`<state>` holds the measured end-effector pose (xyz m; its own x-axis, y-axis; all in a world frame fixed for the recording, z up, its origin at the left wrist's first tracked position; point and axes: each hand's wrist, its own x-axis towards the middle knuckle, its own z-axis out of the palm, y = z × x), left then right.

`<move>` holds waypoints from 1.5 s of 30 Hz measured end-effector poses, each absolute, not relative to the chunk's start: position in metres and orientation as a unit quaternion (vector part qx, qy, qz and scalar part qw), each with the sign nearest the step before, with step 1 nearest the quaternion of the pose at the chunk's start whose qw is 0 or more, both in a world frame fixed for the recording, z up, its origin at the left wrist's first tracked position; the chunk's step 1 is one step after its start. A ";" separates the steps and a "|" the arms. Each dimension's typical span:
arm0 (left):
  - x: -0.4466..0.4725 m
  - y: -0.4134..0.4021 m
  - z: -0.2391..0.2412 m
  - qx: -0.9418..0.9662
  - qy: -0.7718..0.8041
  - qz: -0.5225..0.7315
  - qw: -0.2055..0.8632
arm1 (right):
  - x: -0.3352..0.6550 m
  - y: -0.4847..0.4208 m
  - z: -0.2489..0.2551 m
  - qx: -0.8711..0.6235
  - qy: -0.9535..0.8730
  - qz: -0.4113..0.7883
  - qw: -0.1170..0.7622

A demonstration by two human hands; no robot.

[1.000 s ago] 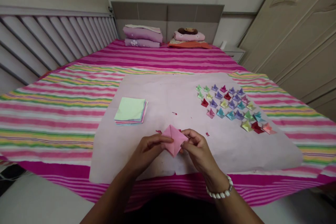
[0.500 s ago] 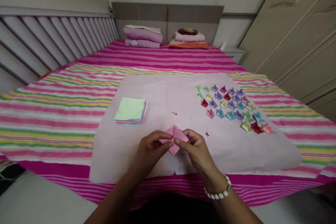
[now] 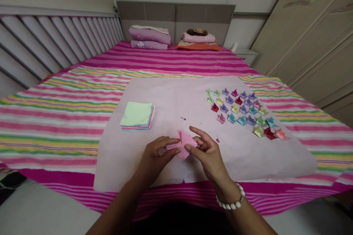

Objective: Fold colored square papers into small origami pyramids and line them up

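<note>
A piece of pink origami paper (image 3: 183,153), folded into a diamond-like shape with a slit at its upper part, is held between both hands above the pale sheet. My left hand (image 3: 158,156) pinches its left corner between thumb and fingers. On the other side my right hand (image 3: 206,150) grips it, thumb on the front and some fingers behind, the index finger raised off the paper. White beads form a bracelet (image 3: 231,203) on the right wrist. The paper's back is hidden from view.
On the pale sheet (image 3: 165,95) a stack of square papers (image 3: 136,114), light green on top, lies left. Several small folded paper figures (image 3: 242,110) in many colours stand in rows at right. Small red scraps (image 3: 217,140) lie nearby. Folded bedding (image 3: 150,36) sits by the headboard.
My right index finger has lifted away from the pink paper. The paper's folds have shifted, its top slit looking wider and its outline less like a flat diamond.
</note>
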<state>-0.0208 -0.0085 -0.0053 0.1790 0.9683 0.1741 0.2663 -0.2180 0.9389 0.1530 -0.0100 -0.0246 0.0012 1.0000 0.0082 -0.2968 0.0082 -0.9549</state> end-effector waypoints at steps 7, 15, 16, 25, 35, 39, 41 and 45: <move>-0.019 -0.007 -0.006 0.683 0.478 0.418 0.361 | 0.158 -0.011 -0.025 -0.443 -0.500 0.486 0.564; -0.021 -0.008 -0.009 0.671 0.475 0.447 0.354 | 0.156 -0.012 -0.020 -0.427 -0.572 0.450 0.537; -0.021 -0.008 -0.009 0.671 0.477 0.447 0.349 | 0.156 -0.013 -0.020 -0.429 -0.582 0.436 0.536; -0.021 -0.010 -0.008 0.657 0.463 0.422 0.418 | 0.156 -0.013 -0.018 -0.428 -0.630 0.347 0.547; -0.012 -0.007 -0.012 0.542 0.445 0.466 0.539 | 0.155 -0.014 -0.016 -0.439 -0.546 0.500 0.510; -0.014 -0.007 -0.013 0.528 0.476 0.443 0.547 | 0.154 -0.014 -0.017 -0.451 -0.531 0.500 0.514; -0.015 -0.007 -0.015 0.526 0.475 0.435 0.556 | 0.154 -0.014 -0.017 -0.450 -0.534 0.509 0.503; -0.012 -0.010 -0.019 0.502 0.464 0.442 0.581 | 0.154 -0.012 -0.019 -0.448 -0.528 0.519 0.501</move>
